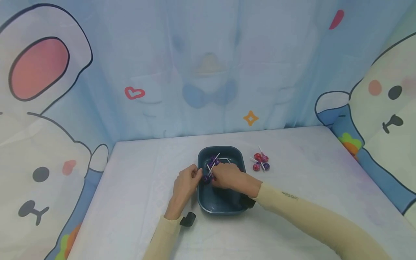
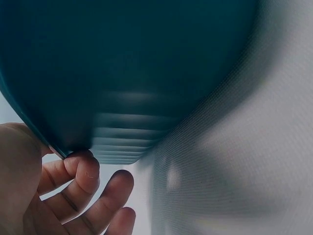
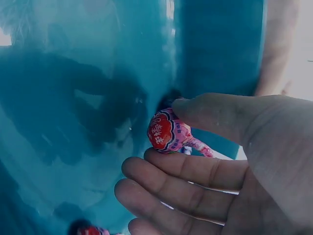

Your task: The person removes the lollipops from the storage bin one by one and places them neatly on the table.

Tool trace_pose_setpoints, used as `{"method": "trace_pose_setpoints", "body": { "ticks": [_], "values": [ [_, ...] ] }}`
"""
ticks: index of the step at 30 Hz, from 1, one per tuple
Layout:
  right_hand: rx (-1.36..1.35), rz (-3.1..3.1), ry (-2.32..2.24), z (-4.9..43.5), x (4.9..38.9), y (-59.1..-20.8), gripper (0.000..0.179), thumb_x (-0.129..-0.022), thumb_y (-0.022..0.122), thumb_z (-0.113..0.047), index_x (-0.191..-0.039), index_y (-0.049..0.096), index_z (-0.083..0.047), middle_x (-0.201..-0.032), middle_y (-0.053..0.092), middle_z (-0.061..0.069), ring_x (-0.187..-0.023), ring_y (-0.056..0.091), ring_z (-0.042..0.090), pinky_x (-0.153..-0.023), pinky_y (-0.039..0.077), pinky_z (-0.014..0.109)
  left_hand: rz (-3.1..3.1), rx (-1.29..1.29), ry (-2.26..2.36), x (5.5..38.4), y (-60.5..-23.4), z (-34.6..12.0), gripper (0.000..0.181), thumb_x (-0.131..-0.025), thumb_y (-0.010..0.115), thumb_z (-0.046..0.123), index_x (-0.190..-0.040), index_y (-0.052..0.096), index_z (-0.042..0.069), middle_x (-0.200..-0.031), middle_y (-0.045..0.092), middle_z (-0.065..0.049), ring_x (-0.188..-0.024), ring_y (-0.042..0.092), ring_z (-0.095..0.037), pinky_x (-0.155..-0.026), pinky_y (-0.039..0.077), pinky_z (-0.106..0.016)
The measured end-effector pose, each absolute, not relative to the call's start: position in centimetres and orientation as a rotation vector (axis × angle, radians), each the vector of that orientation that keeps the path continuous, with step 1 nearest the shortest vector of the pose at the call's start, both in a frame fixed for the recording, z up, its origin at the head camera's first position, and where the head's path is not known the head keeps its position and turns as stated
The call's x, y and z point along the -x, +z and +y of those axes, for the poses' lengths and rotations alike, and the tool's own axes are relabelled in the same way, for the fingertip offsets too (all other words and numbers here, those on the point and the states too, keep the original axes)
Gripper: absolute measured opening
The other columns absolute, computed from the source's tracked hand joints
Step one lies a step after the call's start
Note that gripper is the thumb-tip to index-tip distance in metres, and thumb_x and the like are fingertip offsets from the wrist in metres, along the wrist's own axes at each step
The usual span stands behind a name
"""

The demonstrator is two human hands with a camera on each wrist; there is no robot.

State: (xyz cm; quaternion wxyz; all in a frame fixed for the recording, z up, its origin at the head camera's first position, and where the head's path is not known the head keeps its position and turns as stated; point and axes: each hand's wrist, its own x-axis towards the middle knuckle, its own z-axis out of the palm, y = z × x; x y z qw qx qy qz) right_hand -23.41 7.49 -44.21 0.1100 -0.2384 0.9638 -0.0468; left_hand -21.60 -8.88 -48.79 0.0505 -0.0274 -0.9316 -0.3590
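A dark teal plastic basin (image 1: 221, 206) stands on the table, with several purple-wrapped lollipops (image 1: 215, 161) toward its far left part. My left hand (image 1: 184, 183) pinches the basin's left rim between thumb and index finger; in the left wrist view the other fingers hang loosely beside the basin wall (image 2: 137, 58). Reaching inside the basin, my right hand (image 1: 231, 176) pinches a pink and red lollipop (image 3: 164, 131) between thumb and index finger. A dark lollipop (image 3: 169, 98) shows partly behind it. Another red-wrapped lollipop (image 3: 90, 230) lies at the lower edge of the right wrist view.
Right of the basin, a small group of red, pink and purple lollipops (image 1: 261, 157) lies on the white tablecloth (image 1: 146, 169). A blue cartoon-printed curtain (image 1: 208, 119) hangs along the table's back edge, with more of it at both sides.
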Motion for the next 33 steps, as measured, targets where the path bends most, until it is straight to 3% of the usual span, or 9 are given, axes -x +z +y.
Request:
{"method": "trace_pose_setpoints", "body": {
  "ticks": [10,20,25,33],
  "values": [
    [0.671,2.868,-0.166,9.1,23.5,-42.2,0.025,-0.079,0.067,-0.037,-0.067,0.055,-0.019,-0.057,0.051,-0.005,-0.053,0.047,0.012,-0.048,0.036,0.028,-2.830,0.079,-1.094,21.6,-48.7,-8.8,0.027,-0.090,0.050,0.039,-0.072,0.051,0.019,-0.059,0.048,0.005,-0.052,0.044,-0.009,-0.046,0.033,-0.024],
    [0.598,2.845,-0.251,11.2,23.2,-39.8,0.026,-0.081,0.064,-0.041,-0.088,0.065,-0.016,-0.071,0.060,-0.004,-0.060,0.052,0.012,-0.054,0.043,0.029,-2.828,0.077,-1.089,21.5,-48.7,-8.8,0.027,-0.090,0.051,0.038,-0.072,0.050,0.018,-0.059,0.047,0.005,-0.052,0.043,-0.010,-0.046,0.032,-0.025],
    [0.578,2.852,-0.314,12.6,23.2,-39.1,0.025,-0.081,0.065,-0.040,-0.086,0.064,-0.015,-0.068,0.058,-0.004,-0.059,0.050,0.012,-0.052,0.040,0.027,-2.838,0.077,-1.094,21.6,-48.8,-8.8,0.027,-0.090,0.050,0.039,-0.072,0.050,0.019,-0.060,0.048,0.005,-0.052,0.043,-0.010,-0.046,0.032,-0.024],
    [0.506,2.859,-0.374,14.8,23.5,-39.3,0.024,-0.082,0.064,-0.041,-0.085,0.063,-0.017,-0.075,0.062,-0.005,-0.067,0.053,0.012,-0.058,0.043,0.028,-2.831,0.081,-1.092,21.5,-48.8,-8.7,0.027,-0.090,0.050,0.039,-0.072,0.050,0.019,-0.060,0.048,0.005,-0.052,0.043,-0.009,-0.046,0.032,-0.024]
  ]
}}
